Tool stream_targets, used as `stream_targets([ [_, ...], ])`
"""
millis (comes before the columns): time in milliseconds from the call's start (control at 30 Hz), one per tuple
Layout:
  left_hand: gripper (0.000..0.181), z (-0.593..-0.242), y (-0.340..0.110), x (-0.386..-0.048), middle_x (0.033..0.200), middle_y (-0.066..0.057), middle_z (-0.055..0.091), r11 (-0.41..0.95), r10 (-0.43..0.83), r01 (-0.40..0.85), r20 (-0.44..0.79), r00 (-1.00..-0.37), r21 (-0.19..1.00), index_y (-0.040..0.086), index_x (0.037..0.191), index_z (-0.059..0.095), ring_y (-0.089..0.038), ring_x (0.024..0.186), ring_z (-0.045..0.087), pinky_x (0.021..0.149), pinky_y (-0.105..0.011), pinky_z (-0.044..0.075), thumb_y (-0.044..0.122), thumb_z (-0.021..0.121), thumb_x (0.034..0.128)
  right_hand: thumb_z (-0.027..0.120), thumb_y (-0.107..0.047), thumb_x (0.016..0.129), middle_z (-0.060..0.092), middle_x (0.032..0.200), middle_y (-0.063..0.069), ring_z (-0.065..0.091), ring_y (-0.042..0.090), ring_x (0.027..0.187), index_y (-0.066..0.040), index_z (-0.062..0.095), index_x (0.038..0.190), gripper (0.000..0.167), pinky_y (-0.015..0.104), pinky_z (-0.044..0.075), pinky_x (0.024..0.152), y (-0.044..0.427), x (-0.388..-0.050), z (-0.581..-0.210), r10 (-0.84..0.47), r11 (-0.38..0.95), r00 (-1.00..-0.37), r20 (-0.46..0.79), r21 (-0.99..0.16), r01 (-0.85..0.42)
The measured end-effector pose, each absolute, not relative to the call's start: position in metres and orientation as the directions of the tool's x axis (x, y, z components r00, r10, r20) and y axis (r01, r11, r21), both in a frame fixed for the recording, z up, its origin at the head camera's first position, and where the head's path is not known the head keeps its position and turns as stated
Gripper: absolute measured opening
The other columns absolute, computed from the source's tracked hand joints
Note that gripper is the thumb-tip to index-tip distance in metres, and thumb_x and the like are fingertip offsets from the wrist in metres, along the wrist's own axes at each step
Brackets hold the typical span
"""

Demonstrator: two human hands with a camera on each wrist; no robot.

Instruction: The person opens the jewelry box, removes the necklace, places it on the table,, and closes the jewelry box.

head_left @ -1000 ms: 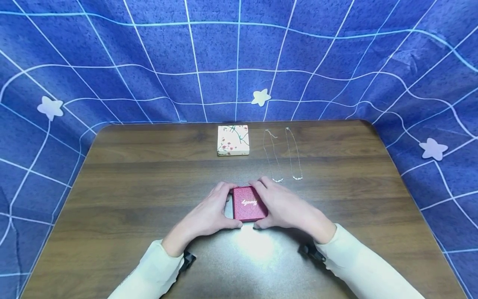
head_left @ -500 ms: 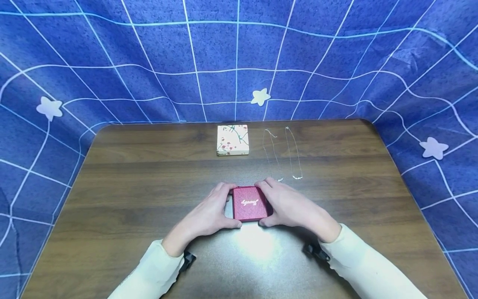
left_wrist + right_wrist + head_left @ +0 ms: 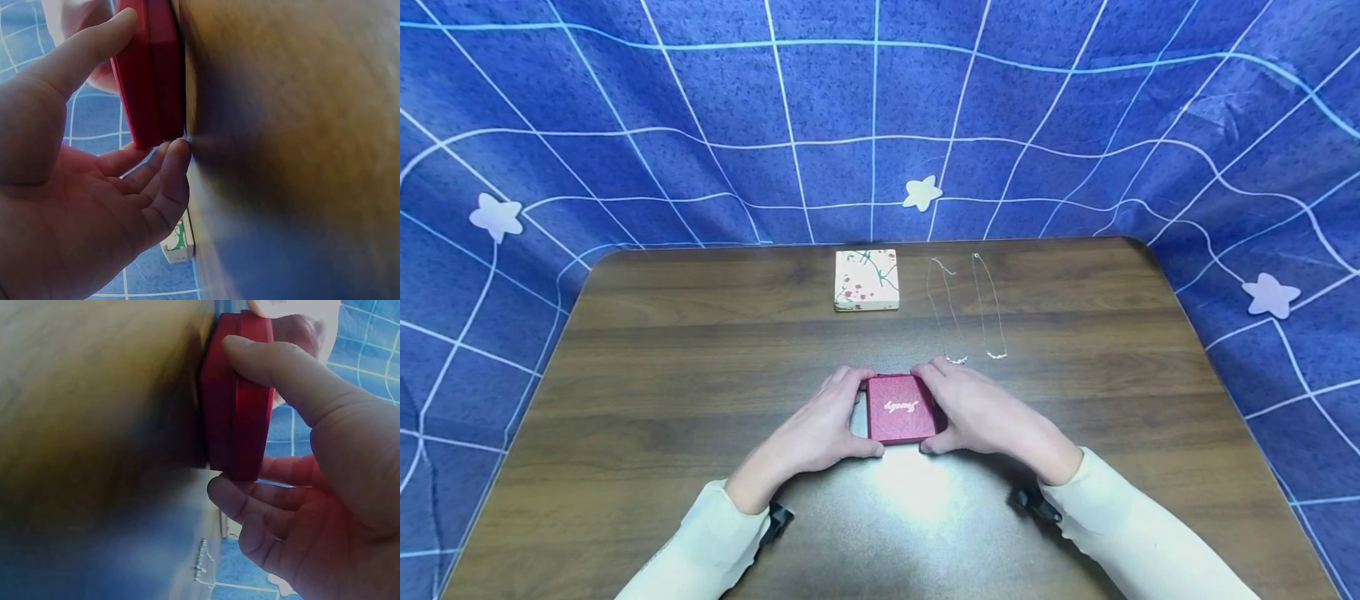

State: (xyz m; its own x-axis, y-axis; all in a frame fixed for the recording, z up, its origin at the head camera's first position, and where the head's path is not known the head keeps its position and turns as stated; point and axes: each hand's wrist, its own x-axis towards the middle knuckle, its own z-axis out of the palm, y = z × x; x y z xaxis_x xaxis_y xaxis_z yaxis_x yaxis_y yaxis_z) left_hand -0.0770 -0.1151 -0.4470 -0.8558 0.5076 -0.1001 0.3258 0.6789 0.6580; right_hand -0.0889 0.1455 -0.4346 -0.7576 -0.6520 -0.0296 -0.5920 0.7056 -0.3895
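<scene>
A small red jewelry box (image 3: 901, 410) with gold lettering on its lid lies on the table in front of the person, its lid on. The left hand (image 3: 829, 421) grips its left side, thumb on the near edge and fingers at the far edge. From the other side the right hand (image 3: 973, 410) holds it the same way. In the left wrist view, the thumb presses the side of the red box (image 3: 150, 75). A seam between lid and base shows on the box (image 3: 234, 406) in the right wrist view.
Beyond the hands, two thin silver necklaces (image 3: 996, 317) lie stretched out on the wooden table (image 3: 700, 350). Left of them, near the back edge, sits a white floral-patterned box (image 3: 867, 282). A blue curtain (image 3: 730, 100) with grid lines and stars surrounds the table.
The right hand has shifted slightly right along the box, uncovering more of the lid and its lettering. Both the left hand and the box look unmoved.
</scene>
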Motion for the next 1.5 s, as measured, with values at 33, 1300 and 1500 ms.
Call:
stream_targets([
  [33, 0.096, -0.4471, -0.1150, -0.0770, 0.138, -0.009, 0.056, 0.679, 0.508, 0.327, -0.099, -0.855, 0.657, 0.003, 0.149, 0.049, -0.026, 0.128, 0.052, 0.112, -0.047, 0.044, 0.032, 0.098, 0.0716, 0.100, -0.043, 0.067, 0.061, 0.122, 0.006, 0.064, 0.021, 0.104, -0.001, 0.054, 0.144, 0.099, 0.042, 0.056, 0.097, 0.1457, -0.0890, -0.4354, -0.653, 0.705, -0.757, -0.027, -0.388, -0.594],
  [1300, 0.093, -0.4430, -0.1119, -0.0747, 0.135, -0.014, 0.057, 0.693, 0.521, 0.361, -0.087, -0.849, 0.624, -0.003, 0.146, 0.049, -0.030, 0.127, 0.052, 0.113, -0.048, 0.042, 0.026, 0.098, 0.0734, 0.100, -0.043, 0.068, 0.059, 0.120, 0.005, 0.063, 0.019, 0.101, -0.002, 0.054, 0.144, 0.098, 0.041, 0.057, 0.095, 0.1451, -0.0881, -0.4380, -0.646, 0.708, -0.762, -0.032, -0.397, -0.584],
  [1500, 0.095, -0.4442, -0.1111, -0.0737, 0.135, -0.014, 0.058, 0.700, 0.518, 0.368, -0.081, -0.852, 0.612, -0.004, 0.148, 0.047, -0.030, 0.128, 0.053, 0.113, -0.048, 0.042, 0.027, 0.098, 0.0737, 0.100, -0.039, 0.068, 0.058, 0.123, 0.007, 0.062, 0.019, 0.103, 0.000, 0.052, 0.145, 0.099, 0.040, 0.056, 0.096, 0.1451, -0.0866, -0.4395, -0.646, 0.698, -0.763, -0.029, -0.428, -0.574],
])
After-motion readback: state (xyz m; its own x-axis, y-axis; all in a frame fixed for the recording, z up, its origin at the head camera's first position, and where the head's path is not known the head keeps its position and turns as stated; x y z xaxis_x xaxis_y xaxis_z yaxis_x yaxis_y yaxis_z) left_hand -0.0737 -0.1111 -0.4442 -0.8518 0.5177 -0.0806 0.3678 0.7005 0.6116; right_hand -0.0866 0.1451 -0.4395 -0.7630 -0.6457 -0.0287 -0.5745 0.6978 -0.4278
